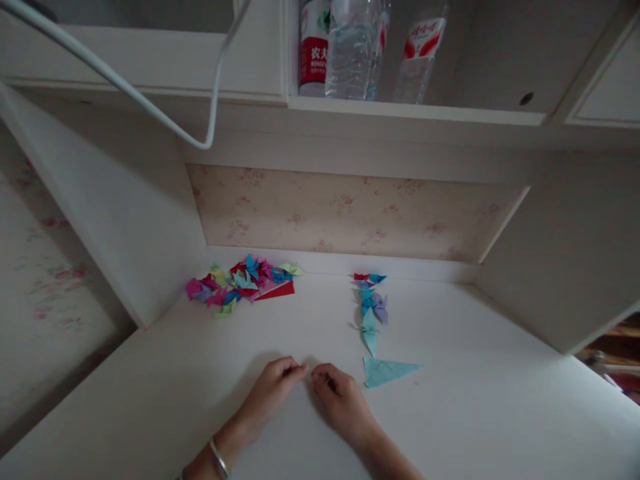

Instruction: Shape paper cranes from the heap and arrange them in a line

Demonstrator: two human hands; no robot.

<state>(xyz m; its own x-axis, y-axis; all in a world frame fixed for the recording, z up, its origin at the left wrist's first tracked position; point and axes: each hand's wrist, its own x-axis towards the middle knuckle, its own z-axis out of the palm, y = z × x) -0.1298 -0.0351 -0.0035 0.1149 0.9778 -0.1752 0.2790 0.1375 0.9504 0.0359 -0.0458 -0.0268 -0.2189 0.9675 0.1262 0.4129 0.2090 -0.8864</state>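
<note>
At a white desktop [475, 400] set beneath an open shelf, two bare hands meet, nearly touching, among clusters of brightly colored folded paper. The left hand [277, 383] has its fingers curled in and its thumb laid against the forefinger; a silver-toned bracelet [219, 459] circles the wrist at its 7 o'clock. The right hand [343, 393], just beside it at 3 o'clock, is likewise closed in a pinch, with a small gap between the two sets of fingertips. Whether either pinch holds a tiny scrap cannot be made out.

Nearest the right hand, at its 2 o'clock, a pale teal paper triangle [390, 372] lies flat on the desktop, its sharp tip pointing to 3 o'clock. At 1 o'clock from the same hand, a column of folded paper shapes [369, 321] in aqua, blue, lavender and red runs back toward the wall. At 11 o'clock from the left hand, a larger heap of folded paper shapes [217, 297] in pink, green, blue and red is bunched together, with a flat red piece [277, 292] at its 4 o'clock edge.

Straight ahead at 12 o'clock is a floral-patterned panel [320, 207]; above it, clear plastic bottles [350, 60] stand on the shelf [490, 115].
</note>
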